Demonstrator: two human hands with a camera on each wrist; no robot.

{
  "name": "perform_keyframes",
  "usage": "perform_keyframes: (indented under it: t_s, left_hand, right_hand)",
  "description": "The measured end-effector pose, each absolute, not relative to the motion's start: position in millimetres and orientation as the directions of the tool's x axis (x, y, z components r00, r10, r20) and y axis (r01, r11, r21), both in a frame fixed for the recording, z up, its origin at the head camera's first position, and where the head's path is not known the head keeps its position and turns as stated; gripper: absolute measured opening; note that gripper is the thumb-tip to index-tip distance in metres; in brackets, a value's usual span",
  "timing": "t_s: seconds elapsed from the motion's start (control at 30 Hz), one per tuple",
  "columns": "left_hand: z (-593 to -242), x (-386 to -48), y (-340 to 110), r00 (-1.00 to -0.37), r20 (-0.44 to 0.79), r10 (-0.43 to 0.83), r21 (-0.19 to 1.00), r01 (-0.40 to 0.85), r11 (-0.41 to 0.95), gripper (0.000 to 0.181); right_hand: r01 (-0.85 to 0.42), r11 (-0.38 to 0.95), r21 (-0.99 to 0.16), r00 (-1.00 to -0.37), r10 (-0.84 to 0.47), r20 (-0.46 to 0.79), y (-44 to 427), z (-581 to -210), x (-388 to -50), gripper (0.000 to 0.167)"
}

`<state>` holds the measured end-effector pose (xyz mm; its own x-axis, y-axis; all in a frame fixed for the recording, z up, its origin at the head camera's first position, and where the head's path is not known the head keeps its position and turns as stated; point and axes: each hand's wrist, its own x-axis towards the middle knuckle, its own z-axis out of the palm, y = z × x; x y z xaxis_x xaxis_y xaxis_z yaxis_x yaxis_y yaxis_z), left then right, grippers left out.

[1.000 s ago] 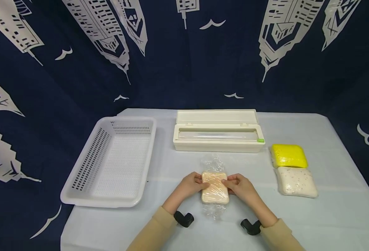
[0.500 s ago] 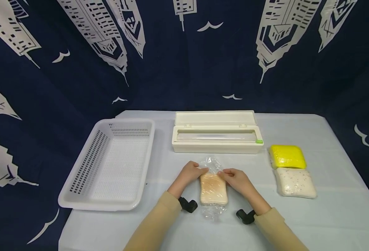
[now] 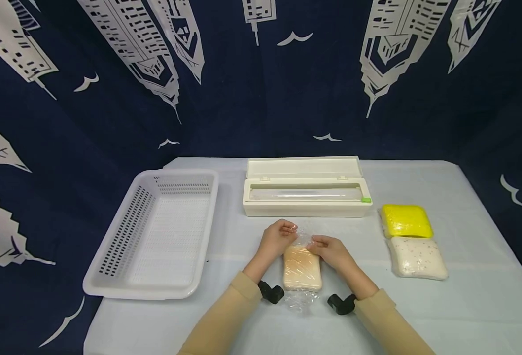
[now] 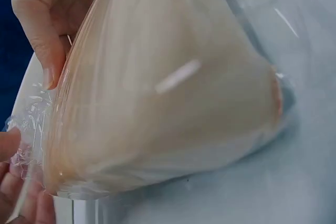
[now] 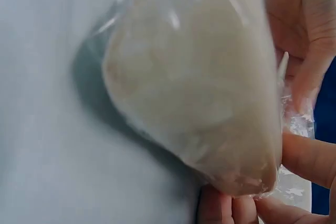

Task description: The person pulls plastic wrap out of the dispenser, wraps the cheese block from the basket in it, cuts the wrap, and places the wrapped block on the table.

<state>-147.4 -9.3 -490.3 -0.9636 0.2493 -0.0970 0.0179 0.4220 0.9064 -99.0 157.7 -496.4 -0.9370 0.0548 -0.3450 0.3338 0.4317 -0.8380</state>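
Observation:
A tan-topped slab of bread [image 3: 302, 268] in clear cling film lies on the table in the head view, loose film [image 3: 302, 301] bunched at its near end. My left hand [image 3: 278, 241] pinches the film at the far left end; in the left wrist view its thumb and fingers grip crinkled film [image 4: 31, 135]. My right hand [image 3: 333, 254] holds the wrapped slab's far right corner. In the right wrist view its thumb [image 5: 310, 156] lies against the side and its other fingers sit under the slab. Both wrist views show the pale side of the bread [image 5: 199, 77] through the film.
Behind the hands stands a cream cling film dispenser [image 3: 307, 209], lid up, roll visible. A white perforated basket [image 3: 185, 293] is at the left. On the right lie a yellow wrapped block [image 3: 407, 221] and a white speckled wrapped block [image 3: 419, 258].
Both hands have moved from the slab's sides to its far end. The left hand has reached further away and now pinches the film there. The slab has stayed nearly in place.

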Motion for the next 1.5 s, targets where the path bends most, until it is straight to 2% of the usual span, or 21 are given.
perform_keyframes:
  t_s: [0.17,0.3,0.43,0.6,0.77,0.93,1.17,1.27,1.4,1.5]
  left_hand:
    - [-485.5,-139.5,-11.9,-0.965,0.008,0.26,0.887,0.127,0.444,0.009]
    - [-482.0,-130.1,-15.1,-0.959,0.039,0.282,0.882,0.166,0.442,0.006]
    - [-480.8,-120.6,-17.1,-0.945,0.062,0.322,0.892,0.197,0.408,0.007]
    - [-481.6,-109.6,-20.9,-0.914,0.078,0.398,0.868,0.259,0.424,0.019]
    - [-485.0,-99.7,-25.2,-0.894,0.061,0.444,0.835,0.289,0.468,0.036]
    - [-490.0,-92.9,-28.0,-0.879,0.037,0.475,0.775,0.325,0.542,0.041]
    - [-493.3,-87.7,-30.6,-0.863,0.084,0.498,0.621,0.436,0.652,0.03]
    - [-492.8,-86.3,-31.2,-0.849,0.122,0.514,0.534,0.493,0.687,0.027]
    - [-493.5,-84.2,-32.2,-0.817,0.18,0.548,0.425,0.567,0.706,0.026]
    - [-493.7,-81.4,-33.7,-0.778,0.222,0.588,0.345,0.627,0.699,0.025]
  right_hand:
    - [0.334,0.396,-0.855,-0.939,0.058,-0.339,155.6,-498.7,-101.7,0.051]
    - [0.278,0.427,-0.86,-0.958,0.06,-0.28,155.1,-501.5,-101.3,0.04]
    - [0.17,0.518,-0.838,-0.985,0.078,-0.152,152.7,-503.6,-96.8,0.025]
    - [-0.057,0.672,-0.739,-0.991,0.05,0.121,147.5,-502.7,-87.7,0.018]
    - [-0.299,0.791,-0.533,-0.914,-0.076,0.399,144.5,-501.9,-79.9,0.02]
    - [-0.446,0.814,-0.372,-0.819,-0.203,0.537,143.8,-499.4,-71.4,0.021]
    - [-0.583,0.797,-0.161,-0.7,-0.391,0.598,147.6,-499.0,-53.8,0.032]
    - [-0.607,0.787,-0.112,-0.668,-0.429,0.608,149.1,-500.8,-47.2,0.036]
    - [-0.63,0.77,-0.104,-0.654,-0.454,0.606,147.6,-504.8,-41.1,0.032]
    - [-0.627,0.77,-0.123,-0.674,-0.455,0.582,145.6,-507.7,-36.4,0.03]
